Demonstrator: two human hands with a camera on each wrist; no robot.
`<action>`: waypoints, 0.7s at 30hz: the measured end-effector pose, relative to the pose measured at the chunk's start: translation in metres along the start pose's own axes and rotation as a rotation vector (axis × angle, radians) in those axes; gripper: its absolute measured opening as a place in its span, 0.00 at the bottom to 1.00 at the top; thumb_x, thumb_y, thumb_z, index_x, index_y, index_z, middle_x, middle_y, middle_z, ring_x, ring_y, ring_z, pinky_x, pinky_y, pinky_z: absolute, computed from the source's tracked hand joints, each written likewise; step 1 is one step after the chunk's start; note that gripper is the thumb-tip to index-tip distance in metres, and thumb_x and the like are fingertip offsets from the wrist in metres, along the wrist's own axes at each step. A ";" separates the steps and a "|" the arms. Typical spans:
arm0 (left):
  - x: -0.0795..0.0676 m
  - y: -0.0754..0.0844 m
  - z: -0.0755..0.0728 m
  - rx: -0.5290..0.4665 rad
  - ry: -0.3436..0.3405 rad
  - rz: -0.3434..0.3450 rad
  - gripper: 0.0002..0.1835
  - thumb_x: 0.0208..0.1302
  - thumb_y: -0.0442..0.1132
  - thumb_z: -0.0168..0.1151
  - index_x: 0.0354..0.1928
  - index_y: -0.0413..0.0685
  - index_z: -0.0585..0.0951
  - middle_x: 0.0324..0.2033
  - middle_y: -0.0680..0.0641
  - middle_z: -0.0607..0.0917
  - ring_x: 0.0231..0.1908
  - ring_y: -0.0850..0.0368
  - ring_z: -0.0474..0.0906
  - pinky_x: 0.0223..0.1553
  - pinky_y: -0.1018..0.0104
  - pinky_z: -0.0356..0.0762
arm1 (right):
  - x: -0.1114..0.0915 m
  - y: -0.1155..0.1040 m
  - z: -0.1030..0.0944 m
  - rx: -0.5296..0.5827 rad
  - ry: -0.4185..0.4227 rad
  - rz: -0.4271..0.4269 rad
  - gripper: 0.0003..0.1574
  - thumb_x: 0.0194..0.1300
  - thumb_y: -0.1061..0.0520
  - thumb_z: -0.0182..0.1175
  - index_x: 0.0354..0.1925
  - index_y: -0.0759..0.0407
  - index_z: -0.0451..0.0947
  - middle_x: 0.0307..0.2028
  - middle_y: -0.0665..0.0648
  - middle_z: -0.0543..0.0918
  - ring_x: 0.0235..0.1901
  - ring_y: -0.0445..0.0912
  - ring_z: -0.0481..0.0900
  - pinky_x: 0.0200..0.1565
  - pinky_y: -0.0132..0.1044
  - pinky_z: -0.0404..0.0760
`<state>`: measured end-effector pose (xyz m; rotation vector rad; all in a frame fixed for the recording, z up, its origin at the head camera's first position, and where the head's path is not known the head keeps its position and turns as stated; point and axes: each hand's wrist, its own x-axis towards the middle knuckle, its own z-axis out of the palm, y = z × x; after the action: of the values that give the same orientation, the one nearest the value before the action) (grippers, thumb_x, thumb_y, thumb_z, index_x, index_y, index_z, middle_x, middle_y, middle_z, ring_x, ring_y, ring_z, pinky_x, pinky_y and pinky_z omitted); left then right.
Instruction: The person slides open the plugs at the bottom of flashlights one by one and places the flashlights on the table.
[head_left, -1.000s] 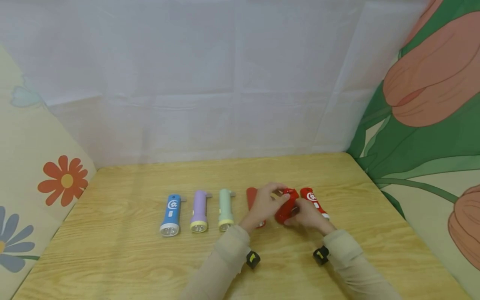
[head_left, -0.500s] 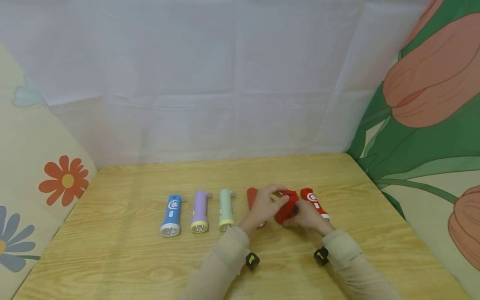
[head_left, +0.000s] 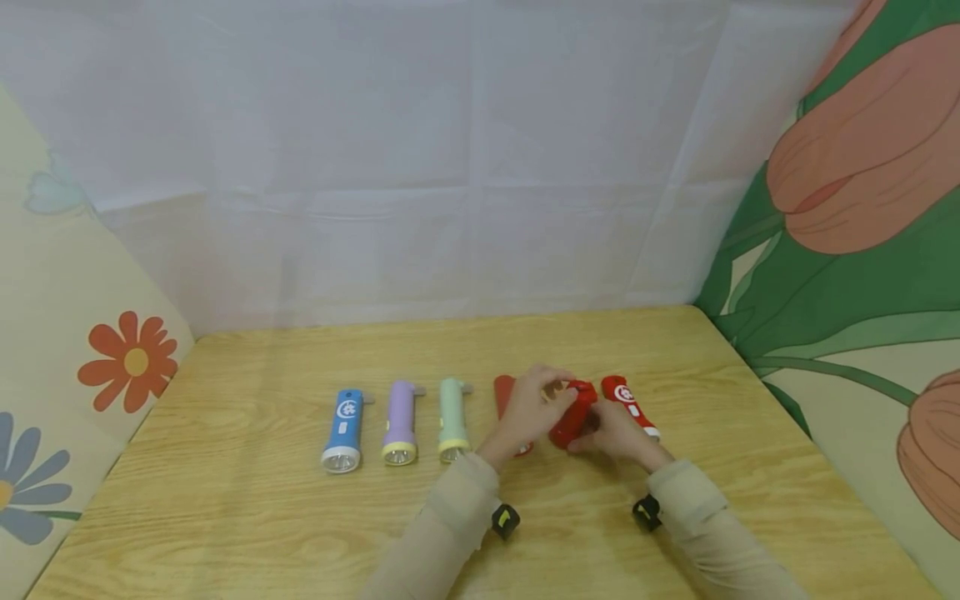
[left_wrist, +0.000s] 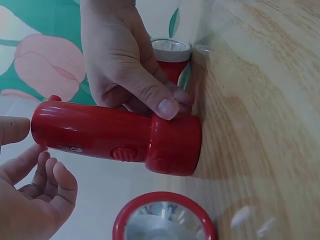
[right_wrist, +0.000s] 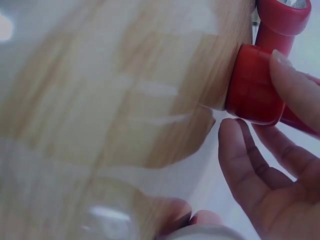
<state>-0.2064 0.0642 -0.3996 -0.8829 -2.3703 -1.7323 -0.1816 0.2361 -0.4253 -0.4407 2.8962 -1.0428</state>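
A red flashlight (head_left: pixel 572 423) stands lens-end down on the wooden table, tilted slightly in the head view. My left hand (head_left: pixel 531 408) pinches its tail end between thumb and fingers, as the left wrist view shows. Low on the flashlight's wide head, my right hand (head_left: pixel 617 429) holds it, thumb (right_wrist: pixel 292 87) against the near side and part of the fingers hidden behind. Another red flashlight (head_left: pixel 504 395) lies just left, partly covered by my left hand. To the right lies a red flashlight with a white rim (head_left: pixel 628 402), partly hidden by my right hand.
Blue (head_left: pixel 346 425), purple (head_left: pixel 400 417) and mint green (head_left: pixel 452 417) flashlights lie in a row on the left of the wooden table (head_left: pixel 262 517), lenses toward me. A white sheet (head_left: pixel 450 167) hangs behind, and flowered cloths (head_left: pixel 862 333) flank both sides.
The held red flashlight turns slightly at its tail end between my fingers. Both hands stay in almost the same place, and the other flashlights have not moved.
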 end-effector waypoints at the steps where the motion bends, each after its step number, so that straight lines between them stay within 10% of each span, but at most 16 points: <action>1: 0.001 0.000 0.000 0.001 0.006 -0.016 0.10 0.59 0.33 0.60 0.42 0.39 0.82 0.29 0.47 0.78 0.29 0.61 0.72 0.30 0.75 0.71 | 0.000 0.000 0.000 -0.002 -0.001 -0.003 0.26 0.38 0.60 0.75 0.38 0.67 0.78 0.30 0.55 0.82 0.30 0.45 0.76 0.34 0.39 0.75; 21: 0.010 0.009 0.007 -0.161 0.042 -0.274 0.06 0.55 0.31 0.61 0.35 0.37 0.83 0.14 0.51 0.77 0.15 0.66 0.69 0.17 0.75 0.69 | 0.000 0.001 -0.001 0.032 -0.023 0.050 0.28 0.40 0.59 0.74 0.41 0.67 0.76 0.25 0.52 0.78 0.26 0.42 0.73 0.30 0.36 0.72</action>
<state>-0.2089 0.0763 -0.3909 -0.5501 -2.4480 -2.0416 -0.1824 0.2370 -0.4255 -0.3750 2.8501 -1.0683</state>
